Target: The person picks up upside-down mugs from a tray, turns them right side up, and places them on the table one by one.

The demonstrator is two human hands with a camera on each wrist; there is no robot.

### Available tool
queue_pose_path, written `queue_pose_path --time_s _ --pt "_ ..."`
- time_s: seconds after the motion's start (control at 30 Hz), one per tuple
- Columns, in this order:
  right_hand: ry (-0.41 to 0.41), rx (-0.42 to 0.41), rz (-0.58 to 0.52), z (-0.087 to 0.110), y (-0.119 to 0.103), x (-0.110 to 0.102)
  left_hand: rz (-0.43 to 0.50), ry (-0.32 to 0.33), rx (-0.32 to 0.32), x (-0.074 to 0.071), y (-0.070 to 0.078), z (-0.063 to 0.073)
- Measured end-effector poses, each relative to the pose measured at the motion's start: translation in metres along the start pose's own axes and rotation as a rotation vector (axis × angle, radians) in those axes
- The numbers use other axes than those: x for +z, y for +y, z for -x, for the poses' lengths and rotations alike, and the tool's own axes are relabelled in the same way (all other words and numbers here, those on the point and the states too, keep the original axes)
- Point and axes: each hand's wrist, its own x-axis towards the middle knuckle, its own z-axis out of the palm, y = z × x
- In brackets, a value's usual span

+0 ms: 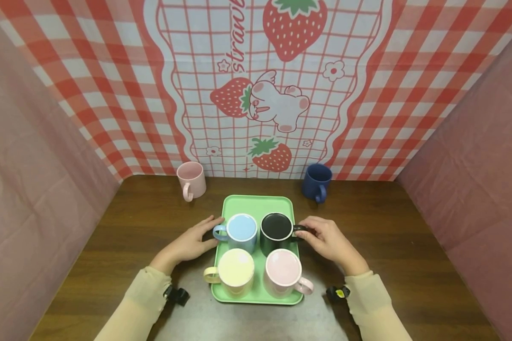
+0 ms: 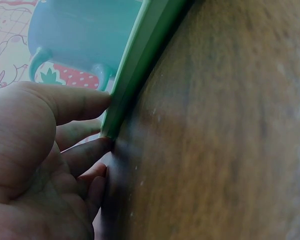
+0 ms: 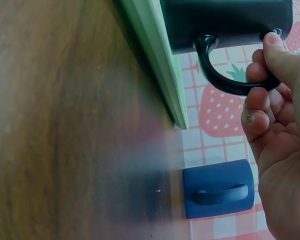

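A green tray lies on the table with a light blue mug, a black mug, a pale yellow mug and a pink mug standing on it. My right hand pinches the handle of the black mug between thumb and fingers, as the right wrist view shows closely. On the other side, my left hand touches the tray's left edge with extended fingertips, beside the blue mug's handle. In the left wrist view the thumb and fingers meet the tray's outer side.
Behind the tray, a second pink mug stands at the back left and a dark blue mug at the back right. A strawberry-print cloth hangs at the back, with pink cloth walls on both sides.
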Motion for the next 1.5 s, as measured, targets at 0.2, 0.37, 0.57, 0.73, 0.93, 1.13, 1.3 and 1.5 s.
queue_pose_path --time_s 0.2,0.37,0.57,0.73,0.93,1.13,1.3,1.5 --pt "0.041 0.067 -0.028 -0.001 -0.005 -0.002 -0.017 0.001 -0.018 -0.003 0.015 0.004" --pt "0.114 0.108 -0.072 -0.003 -0.010 -0.003 -0.015 0.011 0.008 0.000 0.004 0.002" --pt "0.204 0.117 -0.106 -0.006 -0.013 -0.005 -0.035 0.017 0.014 0.002 0.000 0.001" --pt "0.255 0.135 -0.074 -0.007 -0.016 -0.007 0.014 0.009 -0.010 -0.004 0.019 0.006" --pt "0.291 0.163 -0.098 -0.008 -0.015 -0.006 0.007 0.013 -0.021 -0.001 0.009 0.004" --pt "0.298 0.246 -0.223 -0.007 -0.017 -0.006 -0.024 0.023 0.020 0.000 0.007 0.004" --pt "0.331 0.317 -0.369 -0.007 -0.021 -0.007 -0.011 0.017 0.006 0.002 -0.001 0.001" --pt "0.360 0.363 -0.431 -0.009 -0.022 -0.005 -0.024 0.019 0.004 0.001 0.002 0.002"
